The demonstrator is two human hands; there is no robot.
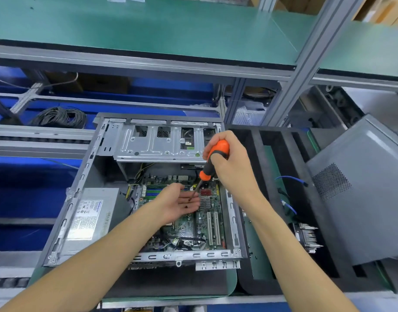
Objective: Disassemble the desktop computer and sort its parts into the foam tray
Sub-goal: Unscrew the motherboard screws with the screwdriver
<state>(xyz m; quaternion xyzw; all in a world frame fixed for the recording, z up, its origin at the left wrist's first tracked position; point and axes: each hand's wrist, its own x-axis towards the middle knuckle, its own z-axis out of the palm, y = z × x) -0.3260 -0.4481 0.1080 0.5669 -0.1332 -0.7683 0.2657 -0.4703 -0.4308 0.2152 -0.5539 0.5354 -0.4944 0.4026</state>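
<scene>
The open grey metal desktop computer case (146,190) lies on its side on a dark mat on the desk (229,287), its green motherboard (200,224) exposed. The left hand (178,202) hovers palm up over the motherboard, fingers relaxed and nearly straight, with a small dark screw (186,207) lying loose on the palm. The right hand (229,163) has its fingers curled round the handle of an orange and black screwdriver (212,163), whose thin shaft slants down to the left palm; a second dark speck sits at the tip, too small to tell.

At the case's left, the silver box-shaped power supply (89,216) carries a white label with blue lettering and fine print, too blurred to read. A small green sticker on the silver perforated drive cage (162,140) is also unreadable.

Just right of the case, touching its edge, lies the black foam tray (306,199) with long slots; blue cables (290,179) and a finned black heatsink fan (306,237) rest in it. A grey metal side panel (364,194) with a mesh vent overlaps the tray's right edge. The case's near edge lies close to the desk's front edge. A green-topped shelf (148,25) runs overhead behind the case, and a coil of black cable (60,117) lies back left.
</scene>
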